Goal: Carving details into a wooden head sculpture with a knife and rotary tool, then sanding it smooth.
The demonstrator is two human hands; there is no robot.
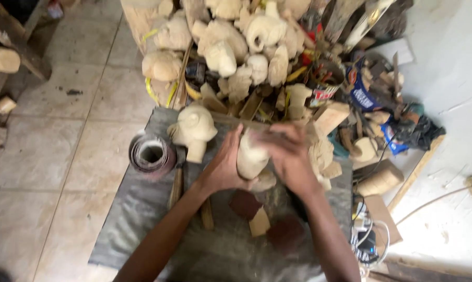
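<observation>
— Pale, unfinished wood: that is the carving (pixel 250 156) we have between our hands, a rounded upright piece standing over the grey mat (pixel 142 209). Which step would we call this?

— Smoothing by hand, we'd judge. Our left hand (pixel 223 168) is wrapped around the carving's lower side, holding it fast. Our right hand (pixel 284 154) is curled over its top and right flank; it is blurred, so we cannot tell whether anything abrasive lies under the palm.

— What would the next move call for?

— A firm hold from the left and even pressure from the right, following the curves, we think.

— And the materials around us?

— Dark reddish sandpaper scraps (pixel 246 203) lie just below the hands, a small wood block (pixel 259 223) between them. A roll of sandpaper (pixel 151 153) stands at the mat's left edge, and a tool with a wooden handle (pixel 177 183) lies beside it. A second carved head (pixel 194 128), matte and blocky, stands near the left hand. Behind it a heap of rough carvings (pixel 231 42) is piled up, lumpy and dusty
</observation>
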